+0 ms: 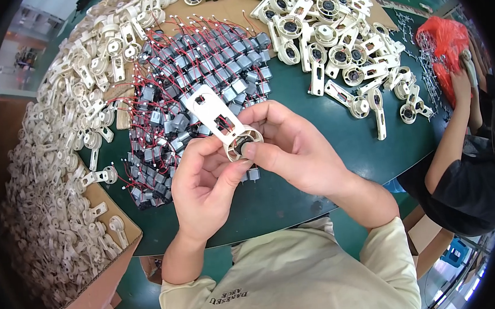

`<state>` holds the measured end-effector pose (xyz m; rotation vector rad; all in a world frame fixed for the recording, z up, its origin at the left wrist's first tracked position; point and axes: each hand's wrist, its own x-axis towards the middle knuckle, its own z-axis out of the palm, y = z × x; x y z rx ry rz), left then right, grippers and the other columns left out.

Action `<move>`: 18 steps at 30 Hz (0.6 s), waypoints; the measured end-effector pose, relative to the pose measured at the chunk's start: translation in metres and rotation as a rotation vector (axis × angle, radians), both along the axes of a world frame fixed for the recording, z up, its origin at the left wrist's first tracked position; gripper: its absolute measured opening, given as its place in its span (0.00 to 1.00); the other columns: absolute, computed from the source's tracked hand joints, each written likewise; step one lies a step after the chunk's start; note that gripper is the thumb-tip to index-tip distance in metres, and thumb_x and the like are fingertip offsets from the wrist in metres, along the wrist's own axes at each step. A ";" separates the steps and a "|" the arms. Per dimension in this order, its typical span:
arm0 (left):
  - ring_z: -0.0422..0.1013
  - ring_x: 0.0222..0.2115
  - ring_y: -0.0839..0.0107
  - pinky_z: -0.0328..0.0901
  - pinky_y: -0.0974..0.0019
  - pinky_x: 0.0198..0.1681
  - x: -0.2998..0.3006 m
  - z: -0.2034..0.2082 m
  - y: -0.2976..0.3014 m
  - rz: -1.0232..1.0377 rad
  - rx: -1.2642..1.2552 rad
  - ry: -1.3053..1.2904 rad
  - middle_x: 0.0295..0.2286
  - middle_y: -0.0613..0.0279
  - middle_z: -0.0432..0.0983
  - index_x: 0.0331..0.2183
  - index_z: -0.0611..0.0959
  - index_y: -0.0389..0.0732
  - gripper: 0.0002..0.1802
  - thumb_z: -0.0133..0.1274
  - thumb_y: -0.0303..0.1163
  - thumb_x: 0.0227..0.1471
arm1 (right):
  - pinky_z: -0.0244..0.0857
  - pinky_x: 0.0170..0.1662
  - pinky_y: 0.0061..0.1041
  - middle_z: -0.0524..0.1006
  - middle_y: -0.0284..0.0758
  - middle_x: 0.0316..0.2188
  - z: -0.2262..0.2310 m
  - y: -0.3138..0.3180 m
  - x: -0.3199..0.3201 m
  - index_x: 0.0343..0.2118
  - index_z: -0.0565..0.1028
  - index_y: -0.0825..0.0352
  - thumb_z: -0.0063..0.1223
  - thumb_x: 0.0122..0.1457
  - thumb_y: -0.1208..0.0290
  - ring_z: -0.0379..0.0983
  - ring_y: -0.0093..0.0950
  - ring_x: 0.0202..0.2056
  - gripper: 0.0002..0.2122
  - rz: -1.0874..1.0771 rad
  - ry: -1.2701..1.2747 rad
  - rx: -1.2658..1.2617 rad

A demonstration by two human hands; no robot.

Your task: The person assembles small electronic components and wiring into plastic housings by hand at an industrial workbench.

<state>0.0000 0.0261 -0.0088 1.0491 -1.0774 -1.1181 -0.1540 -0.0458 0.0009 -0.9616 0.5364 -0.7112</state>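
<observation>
Between my two hands is a cream plastic housing point(212, 107) with a flat slotted arm and a round ring at its near end. A dark round motor point(243, 144) sits inside that ring. My left hand point(205, 183) grips the ring from the left, thumb and fingers closed on its edge. From the right, my right hand point(293, 148) has its thumb pressed on the motor, with fingers curled behind the ring. Just beyond my hands spreads a layer of small silver motors point(195, 63) with red wires.
A large cardboard box point(110, 244) heaped with cream housings point(56, 208) stands at the left. Housings with dark round centres point(341, 56) pile up at the far right of the green table point(314, 127). Beyond are scattered screws point(405, 26), a red bag point(440, 43) and another person's arm point(455, 123).
</observation>
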 end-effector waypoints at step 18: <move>0.63 0.24 0.82 0.59 0.78 0.24 0.008 -0.004 0.001 0.090 -0.016 -0.297 0.31 0.64 0.65 0.40 0.75 0.33 0.20 0.63 0.26 0.45 | 0.68 0.41 0.23 0.69 0.37 0.39 -0.012 0.013 0.012 0.45 0.61 0.71 0.43 0.59 0.83 0.71 0.22 0.38 0.11 -0.031 0.039 -0.219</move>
